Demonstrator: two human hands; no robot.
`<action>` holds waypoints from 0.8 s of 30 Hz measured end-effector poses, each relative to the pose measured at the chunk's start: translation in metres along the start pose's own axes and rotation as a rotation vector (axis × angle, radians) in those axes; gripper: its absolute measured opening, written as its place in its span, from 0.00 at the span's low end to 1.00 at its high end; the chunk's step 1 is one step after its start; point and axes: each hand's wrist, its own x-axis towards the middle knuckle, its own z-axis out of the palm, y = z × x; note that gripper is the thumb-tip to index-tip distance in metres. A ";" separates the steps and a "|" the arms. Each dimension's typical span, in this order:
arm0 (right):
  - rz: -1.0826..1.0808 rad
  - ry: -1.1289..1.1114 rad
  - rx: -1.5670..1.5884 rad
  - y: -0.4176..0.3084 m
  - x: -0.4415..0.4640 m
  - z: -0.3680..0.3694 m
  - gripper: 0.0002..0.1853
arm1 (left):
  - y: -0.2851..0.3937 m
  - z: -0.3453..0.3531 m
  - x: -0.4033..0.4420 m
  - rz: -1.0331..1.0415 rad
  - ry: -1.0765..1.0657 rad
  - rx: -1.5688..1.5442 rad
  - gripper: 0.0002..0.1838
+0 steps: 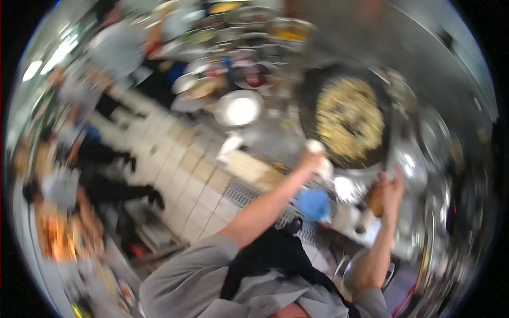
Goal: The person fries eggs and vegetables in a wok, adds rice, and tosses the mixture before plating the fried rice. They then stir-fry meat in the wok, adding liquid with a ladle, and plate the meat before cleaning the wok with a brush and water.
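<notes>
A large dark wok [310,93] holds a spread of pale yellow, noodle-like food [350,119] with darker bits in it. At the wok's near left rim, my left hand [312,160] is closed around a white cloth [324,168]. My right hand [391,188] is to the right, below the wok, beside a brown rounded object [376,200] and shiny metal ware [408,164]. Motion blur smears its fingers, so I cannot make out whether it grips anything. A blue round object [314,204] sits between my forearms.
Several metal bowls and pans of ingredients crowd the counter beyond, with a pan of white contents [239,108] nearest. Several people [119,47] stand along the left side. A tiled floor [185,180] with a drain grate [241,192] runs between. A metal wall [424,47] rises at the right.
</notes>
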 end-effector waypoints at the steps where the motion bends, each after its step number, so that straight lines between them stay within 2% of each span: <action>1: -0.153 0.051 -0.160 0.025 0.059 0.006 0.34 | 0.007 0.004 -0.007 0.089 0.063 0.049 0.13; 2: 0.030 -0.007 0.041 0.020 0.089 0.016 0.35 | 0.015 0.009 -0.013 0.175 0.130 0.103 0.17; 3: 0.055 0.093 0.129 0.017 0.118 0.039 0.35 | 0.000 0.011 0.005 0.158 0.191 0.167 0.20; 4: 0.032 0.124 0.050 0.028 0.165 0.043 0.31 | 0.022 0.006 -0.018 0.111 0.185 0.115 0.22; 5: 0.030 0.049 0.080 0.047 0.222 0.029 0.23 | 0.043 0.014 -0.044 0.060 0.155 0.074 0.24; 6: 0.065 0.005 0.116 0.053 0.276 0.022 0.08 | 0.040 0.012 -0.041 0.105 0.178 0.096 0.26; 7: 0.384 -0.063 0.318 0.048 0.331 0.006 0.09 | 0.035 0.014 -0.036 0.143 0.192 0.123 0.28; 8: 0.452 -0.249 0.834 0.029 0.354 -0.012 0.14 | 0.036 0.012 -0.036 0.117 0.132 0.137 0.31; 9: 0.424 -0.272 1.240 0.037 0.406 -0.036 0.14 | 0.042 0.011 -0.041 0.104 0.167 0.154 0.32; 11: 0.695 -0.367 1.401 0.021 0.422 -0.069 0.14 | 0.054 0.014 -0.056 0.067 0.209 0.200 0.32; 12: 0.523 -0.532 0.927 0.031 0.416 -0.083 0.12 | 0.034 0.016 -0.036 -0.062 0.268 0.281 0.28; 13: 0.358 -0.621 0.440 0.032 0.393 -0.100 0.11 | 0.054 0.005 -0.066 -0.089 0.132 0.268 0.26; 14: 0.281 -0.255 0.319 0.042 0.365 -0.101 0.05 | 0.077 -0.007 -0.097 -0.116 -0.004 0.255 0.24; 15: 0.216 -0.072 0.240 0.017 0.289 -0.101 0.10 | 0.036 -0.031 -0.092 -0.142 -0.198 -0.044 0.23; 16: 0.207 0.047 0.172 -0.009 0.225 -0.098 0.21 | 0.048 -0.051 -0.129 -0.087 -0.181 0.040 0.22; 17: 0.153 -0.007 0.170 0.034 0.222 -0.137 0.29 | 0.056 -0.072 -0.163 -0.093 -0.229 -0.067 0.22; 18: 0.147 0.225 -0.078 0.019 0.174 -0.119 0.20 | 0.043 -0.100 -0.190 -0.037 -0.085 -0.075 0.19; 19: 0.019 0.258 -0.364 0.036 0.160 -0.123 0.28 | 0.022 -0.147 -0.206 -0.004 0.040 0.042 0.20; 20: -0.163 0.362 -0.453 0.083 0.172 -0.132 0.31 | 0.066 -0.118 -0.238 0.000 0.154 0.031 0.20; 21: -0.115 0.451 -0.443 0.074 0.154 -0.120 0.25 | 0.047 -0.145 -0.242 -0.005 0.270 0.180 0.22; 23: 0.138 0.410 -0.257 0.064 0.158 -0.116 0.14 | 0.033 -0.166 -0.256 0.035 0.368 0.210 0.19; 24: 0.250 0.363 0.280 0.061 0.170 -0.131 0.06 | 0.039 -0.161 -0.253 0.033 0.336 0.205 0.19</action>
